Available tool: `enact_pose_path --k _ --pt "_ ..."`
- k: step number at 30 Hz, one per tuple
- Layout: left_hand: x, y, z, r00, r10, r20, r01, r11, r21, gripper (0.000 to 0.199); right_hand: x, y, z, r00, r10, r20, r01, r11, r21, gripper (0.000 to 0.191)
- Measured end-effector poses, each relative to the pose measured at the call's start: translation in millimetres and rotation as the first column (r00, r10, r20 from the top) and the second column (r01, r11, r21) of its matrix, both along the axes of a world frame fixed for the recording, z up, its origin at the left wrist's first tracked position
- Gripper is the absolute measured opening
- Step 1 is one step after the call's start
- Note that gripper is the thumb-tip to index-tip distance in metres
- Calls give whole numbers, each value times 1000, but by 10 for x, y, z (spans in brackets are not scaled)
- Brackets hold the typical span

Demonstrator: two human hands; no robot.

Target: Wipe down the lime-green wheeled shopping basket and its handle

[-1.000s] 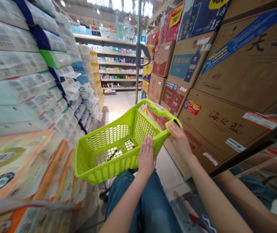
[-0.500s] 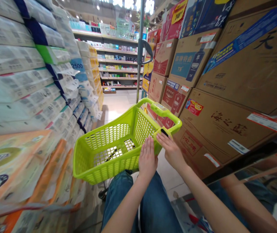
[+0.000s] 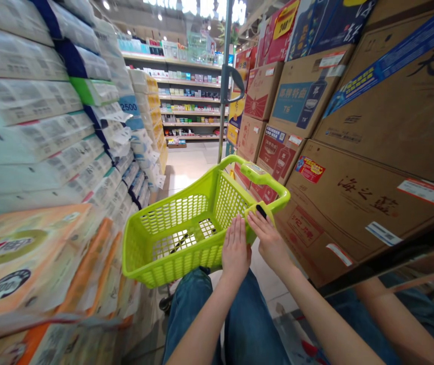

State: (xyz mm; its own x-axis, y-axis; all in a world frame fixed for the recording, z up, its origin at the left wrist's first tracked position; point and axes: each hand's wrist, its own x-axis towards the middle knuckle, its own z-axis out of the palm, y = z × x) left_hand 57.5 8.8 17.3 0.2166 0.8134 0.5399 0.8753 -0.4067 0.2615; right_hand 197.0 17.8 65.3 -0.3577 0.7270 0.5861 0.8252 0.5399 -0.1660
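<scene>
Shifted slightly rightward in the head view since the earlier frame: lime-green plastic shopping basket (image 3: 169, 268), along with both hands. Left hand (image 3: 235, 251) open, fingers straight and flat against the near wall. Right hand (image 3: 270, 243) open, fingertips resting on the near right corner of the rim, below basket handle (image 3: 264, 176). Basket directly ahead of both hands

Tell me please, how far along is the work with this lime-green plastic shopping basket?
Done: nothing visible; the basket holds no goods. In hand: the left hand and right hand rest on its near rim. Remaining: stacked plastic-wrapped paper-tissue packs and brown cardboard cartons stand untouched beside it.
</scene>
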Motion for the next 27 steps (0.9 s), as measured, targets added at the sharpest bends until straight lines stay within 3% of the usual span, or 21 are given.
enact_pose_path --k 2,5,7,10,14,17,19,23,25,27 --pt "-7 -10 25 1000 -4 2 4 1000 -12 92 241 80 93 1000 -30 -3 30 999 13 84" --pt "-18 -22 56 1000 -7 -21 7 1000 -26 90 644 293 269 969 -233 -87 239 969 68 81" --pt "-20 -25 61 1000 -1 -31 1 1000 -24 89 722 375 313 938 -327 -116 337 938 84 82" --pt "-15 -23 51 1000 7 -30 -8 1000 -15 90 449 293 201 954 -291 -79 297 950 95 79" --pt "-2 -15 40 999 10 -34 -11 1000 -7 90 -42 10 -42 998 -66 16 65 997 48 80" --pt "-2 -14 49 999 14 -32 -14 1000 -15 90 34 -11 -9 996 50 76 -50 999 0 82" --pt "-9 -18 61 999 7 -31 -8 1000 -23 91 288 107 129 998 0 65 -1 1000 13 81" --pt "-19 -29 74 1000 -6 -28 5 1000 -26 91 661 381 379 961 -272 -58 276 959 62 75" --pt "-17 -31 69 1000 -3 -20 2 1000 -29 91 563 396 353 943 -326 -72 331 940 80 74" --pt "-10 -28 57 1000 1 -12 -1 1000 -27 92 302 302 217 951 -304 -53 308 946 103 75"
